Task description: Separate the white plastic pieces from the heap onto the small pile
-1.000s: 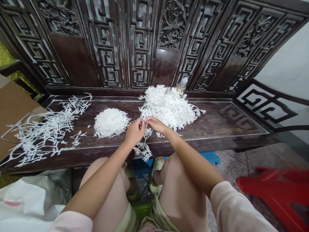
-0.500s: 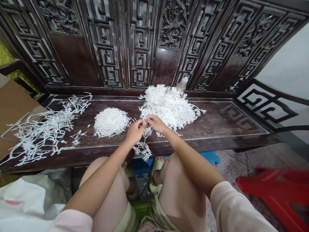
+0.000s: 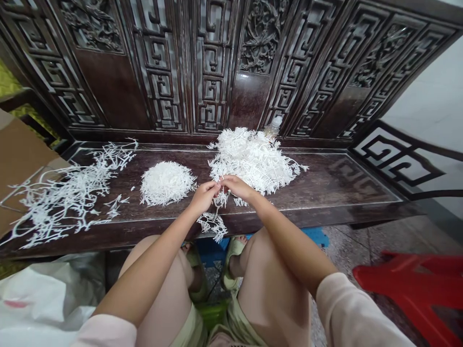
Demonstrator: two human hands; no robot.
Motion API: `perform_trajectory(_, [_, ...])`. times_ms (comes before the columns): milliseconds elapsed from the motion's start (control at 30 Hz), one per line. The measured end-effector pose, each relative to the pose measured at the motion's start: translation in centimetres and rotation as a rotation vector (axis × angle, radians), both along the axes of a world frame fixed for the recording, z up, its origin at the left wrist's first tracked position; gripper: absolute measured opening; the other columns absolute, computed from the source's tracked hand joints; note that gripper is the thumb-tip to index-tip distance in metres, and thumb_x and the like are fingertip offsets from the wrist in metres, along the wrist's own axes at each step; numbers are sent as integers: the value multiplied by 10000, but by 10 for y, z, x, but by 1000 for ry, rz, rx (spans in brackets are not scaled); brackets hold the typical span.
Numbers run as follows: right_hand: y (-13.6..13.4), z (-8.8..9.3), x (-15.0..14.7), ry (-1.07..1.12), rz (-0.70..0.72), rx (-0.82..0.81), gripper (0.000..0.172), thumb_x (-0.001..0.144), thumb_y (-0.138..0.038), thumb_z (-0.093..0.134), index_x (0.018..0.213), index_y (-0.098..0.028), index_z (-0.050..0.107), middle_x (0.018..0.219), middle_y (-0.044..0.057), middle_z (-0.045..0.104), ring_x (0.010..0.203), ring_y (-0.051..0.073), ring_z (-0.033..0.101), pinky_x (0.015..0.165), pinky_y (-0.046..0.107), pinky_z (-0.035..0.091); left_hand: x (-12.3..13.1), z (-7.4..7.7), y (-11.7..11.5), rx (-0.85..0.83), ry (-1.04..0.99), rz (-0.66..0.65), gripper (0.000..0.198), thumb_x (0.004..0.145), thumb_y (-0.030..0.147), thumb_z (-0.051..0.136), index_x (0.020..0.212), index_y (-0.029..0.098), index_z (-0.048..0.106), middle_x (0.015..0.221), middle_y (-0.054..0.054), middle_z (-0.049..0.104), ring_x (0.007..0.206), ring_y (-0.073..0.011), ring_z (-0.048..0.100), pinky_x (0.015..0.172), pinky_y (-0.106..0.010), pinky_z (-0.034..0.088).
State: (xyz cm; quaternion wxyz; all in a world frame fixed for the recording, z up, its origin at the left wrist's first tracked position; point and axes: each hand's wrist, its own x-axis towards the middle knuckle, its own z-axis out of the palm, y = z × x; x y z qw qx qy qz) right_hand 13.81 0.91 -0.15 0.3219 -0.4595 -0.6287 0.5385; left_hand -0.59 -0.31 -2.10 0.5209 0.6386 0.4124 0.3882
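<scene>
My left hand [image 3: 203, 196] and my right hand [image 3: 236, 187] meet over the front of a dark carved wooden bench [image 3: 325, 185], both pinched on a white branched plastic strip [image 3: 213, 222] that hangs down between them over the bench edge. Just behind my hands lies a big heap of the same white branched pieces [image 3: 251, 156]. Left of my hands sits a small round pile of short white bits [image 3: 165, 182]. Farther left, bare white stems [image 3: 68, 193] lie scattered across the seat.
A clear plastic bottle [image 3: 274, 126] stands behind the big heap against the carved backrest. Brown cardboard [image 3: 18, 159] is at the far left, a white plastic bag [image 3: 39, 303] at lower left, a red plastic stool [image 3: 415, 284] at lower right.
Both hands have risen slightly and stayed pinched together on the strip; the hanging strip has shifted a little with them.
</scene>
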Motion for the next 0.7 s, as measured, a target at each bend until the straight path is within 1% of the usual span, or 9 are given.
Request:
perform_trajectory(133, [-1, -1, -7, -101, 4, 153, 161, 709, -269, 420, 592, -164, 457, 550, -40, 437, 546, 82, 398, 565, 223, 324, 6, 3, -4, 25, 32, 135, 250, 725, 266, 390, 498, 167, 363, 488, 36, 343, 507, -88, 344, 515, -221, 278])
perform_trajectory(200, [2, -3, -6, -209, -49, 270, 186, 713, -265, 426, 554, -171, 412, 530, -41, 386, 540, 85, 375, 554, 227, 307, 9, 7, -9, 59, 52, 238, 238, 718, 237, 376, 495, 172, 325, 477, 39, 297, 494, -87, 313, 495, -221, 253])
perform_trajectory(267, [7, -6, 2, -328, -154, 325, 212, 716, -266, 437, 531, -176, 384, 522, -35, 371, 530, 90, 356, 547, 237, 295, 8, 14, -15, 121, 64, 333, 218, 712, 211, 365, 504, 175, 308, 481, 38, 279, 496, -89, 307, 490, -219, 247])
perform_trajectory(300, [10, -7, 9, -372, -217, 313, 216, 720, -272, 440, 533, -177, 387, 527, -30, 386, 526, 93, 356, 546, 242, 296, 6, 18, -18, 153, 64, 379, 209, 712, 205, 360, 511, 177, 311, 486, 37, 284, 499, -90, 312, 490, -216, 251])
perform_trajectory(367, [17, -10, 25, -359, -346, 206, 203, 745, -306, 417, 589, -178, 436, 578, -12, 458, 523, 97, 383, 548, 252, 313, -5, 26, -17, 197, 67, 462, 197, 722, 213, 354, 528, 178, 344, 503, 31, 330, 509, -93, 340, 496, -211, 270])
perform_trajectory(467, [23, -13, 46, -227, -426, 69, 199, 738, -332, 430, 646, -166, 491, 689, 10, 530, 548, 91, 435, 570, 255, 338, -36, 29, 1, 175, 148, 581, 185, 732, 249, 365, 589, 176, 458, 569, 15, 459, 541, -101, 406, 517, -209, 304])
perform_trajectory(533, [21, -12, 50, -145, -384, -26, 196, 718, -350, 465, 679, -164, 514, 743, 13, 550, 577, 89, 466, 592, 251, 352, -62, 21, 22, 110, 265, 652, 170, 719, 259, 398, 696, 177, 545, 659, 6, 538, 552, -104, 434, 527, -217, 314])
perform_trajectory(600, [18, -9, 45, -78, -322, -97, 191, 701, -356, 499, 704, -168, 526, 773, 14, 559, 621, 95, 499, 619, 251, 366, -86, 5, 43, 16, 371, 728, 218, 719, 238, 404, 837, 177, 577, 746, -4, 572, 531, -100, 434, 529, -229, 314])
perform_trajectory(700, [13, -3, 31, 66, -275, -151, 154, 699, -325, 514, 712, -171, 520, 817, 26, 575, 686, 111, 532, 655, 257, 383, -108, -21, 61, -90, 521, 739, 288, 728, 192, 399, 961, 147, 563, 761, -27, 568, 560, -115, 454, 566, -252, 327])
